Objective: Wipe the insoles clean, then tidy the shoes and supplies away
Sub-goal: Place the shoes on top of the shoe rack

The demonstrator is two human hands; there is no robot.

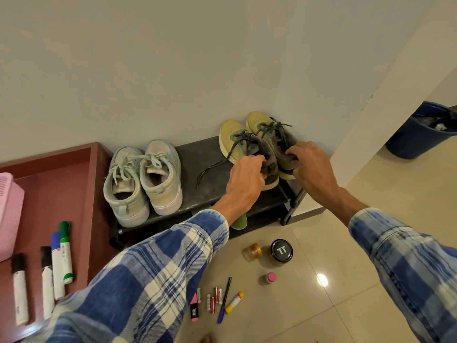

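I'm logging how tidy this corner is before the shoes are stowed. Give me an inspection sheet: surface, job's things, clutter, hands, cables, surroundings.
Surface: black shoe rack, two pairs on its top shelf, standing on a tiled floor.
Job's things: yellow-green sneakers at the right end, one lace trailing; pale blue sneakers at the left; green insole showing below the top shelf.
Clutter: on the floor, black-lidded jar, amber jar, pink-capped bottle, batteries, pen, highlighter, glue stick.
Hands: left hand and right hand each grip a yellow-green sneaker's heel.
Cables: nothing seen.
Surroundings: maroon tray holding markers and a pink basket; blue bin at the right.
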